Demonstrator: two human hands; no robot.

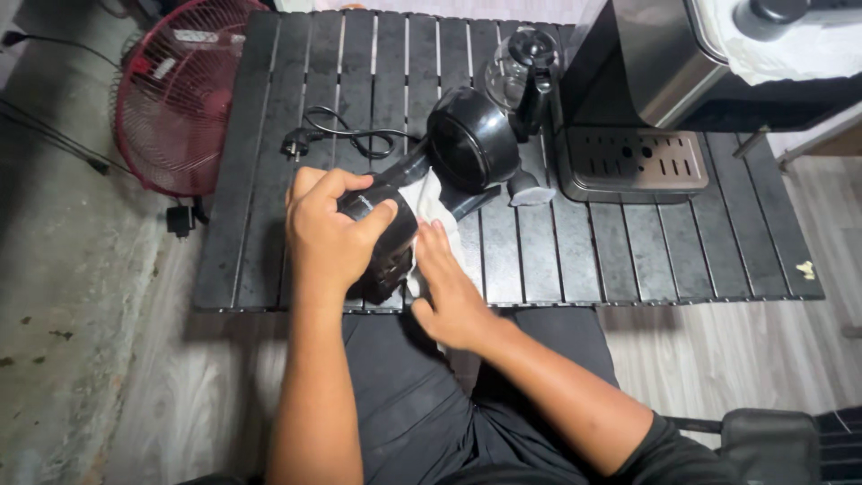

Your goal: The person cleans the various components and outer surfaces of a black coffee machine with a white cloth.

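Note:
My left hand (330, 235) grips a black cylindrical appliance body (388, 241) that lies at the near edge of a black slatted table (646, 260). My right hand (449, 292) presses a white cloth (433, 205) against the right side of that black body. Just behind lies a round black lid or cup (473, 139) tipped on its side. A black power cord with plug (337, 136) curls on the table behind my left hand.
A steel and black coffee machine (646, 72) with a drip tray (633, 162) stands at the back right, a small glass carafe (521, 67) beside it. A red floor fan (175, 94) stands left of the table. My lap is under the table's near edge.

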